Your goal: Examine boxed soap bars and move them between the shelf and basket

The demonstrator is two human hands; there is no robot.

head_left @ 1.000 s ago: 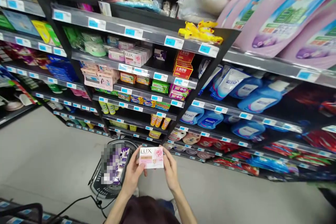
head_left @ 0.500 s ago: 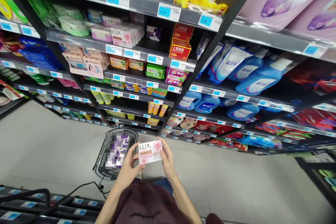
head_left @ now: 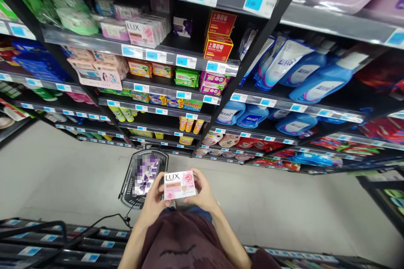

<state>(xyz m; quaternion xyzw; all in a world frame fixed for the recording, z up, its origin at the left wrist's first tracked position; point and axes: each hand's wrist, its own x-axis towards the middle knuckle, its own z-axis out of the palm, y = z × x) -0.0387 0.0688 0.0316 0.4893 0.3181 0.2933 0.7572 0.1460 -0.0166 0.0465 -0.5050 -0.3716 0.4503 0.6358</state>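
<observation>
A white and pink LUX soap box [head_left: 179, 185] is held in front of my body, its printed face turned up to me. My left hand [head_left: 155, 195] is closed on its left end, and my right hand [head_left: 203, 190] grips the right end with the thumb along the lower edge. Below and left of the box, a black shopping basket [head_left: 126, 185] stands on the floor with purple and white packs [head_left: 150, 176] in it; part of that is blurred out. A row of matching LUX boxes [head_left: 142, 32] sits on the shelf ahead.
Shelving with price labels spans the front. Red soap boxes [head_left: 219, 47] and a dark purple box [head_left: 182, 27] share the LUX shelf. Blue detergent bottles [head_left: 325, 80] stand to the right. A black cable [head_left: 109, 217] runs near the basket, and another shelf [head_left: 34, 243] lies behind at lower left.
My right thumb has shifted from the box's face to its lower edge, and the box has levelled slightly. The view has moved, so the upper shelves appear higher and the basket slightly farther right.
</observation>
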